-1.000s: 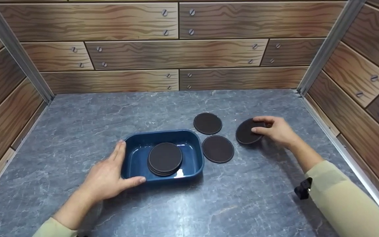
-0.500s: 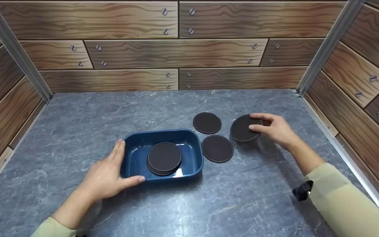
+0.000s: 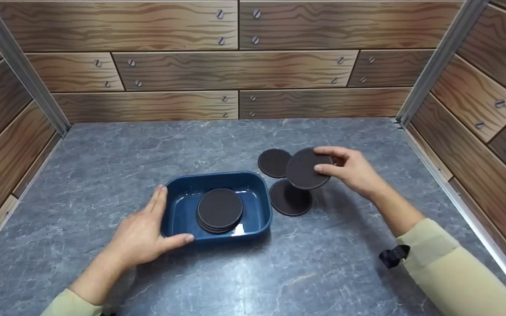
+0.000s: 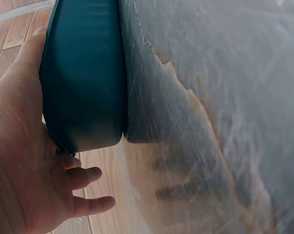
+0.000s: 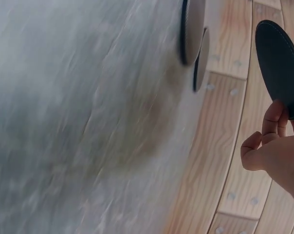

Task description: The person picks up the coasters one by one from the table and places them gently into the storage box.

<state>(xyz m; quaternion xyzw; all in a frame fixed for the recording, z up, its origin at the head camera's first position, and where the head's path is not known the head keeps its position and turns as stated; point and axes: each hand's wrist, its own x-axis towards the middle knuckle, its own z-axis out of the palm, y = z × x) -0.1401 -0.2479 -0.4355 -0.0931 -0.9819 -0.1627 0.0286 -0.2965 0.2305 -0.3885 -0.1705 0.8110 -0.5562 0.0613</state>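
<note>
My right hand (image 3: 355,174) pinches a round black coaster (image 3: 302,170) at its right edge, thumb on its upper face. The coaster is tilted and raised off the table. In the right wrist view, the coaster's dark underside (image 5: 278,66) and stitched rim show. Below it in the head view, two more coasters lie flat, a far one (image 3: 271,162) and a near one (image 3: 289,201), both partly covered by it. My left hand (image 3: 141,235) rests against the left end of a blue rectangular dish (image 3: 256,206), thumb along the front wall, fingers at the back-left corner. A coaster stack (image 3: 220,208) sits inside the dish.
The grey marbled tabletop (image 3: 147,149) is bounded by wood-patterned panels (image 3: 174,70) at the back and both sides. Metal strips (image 3: 439,61) run up the corners. A small black device (image 3: 393,256) is at my right sleeve.
My right hand has raised the coaster from the table and carried it left, over the two lying ones. The left hand, dish and stack stay put.
</note>
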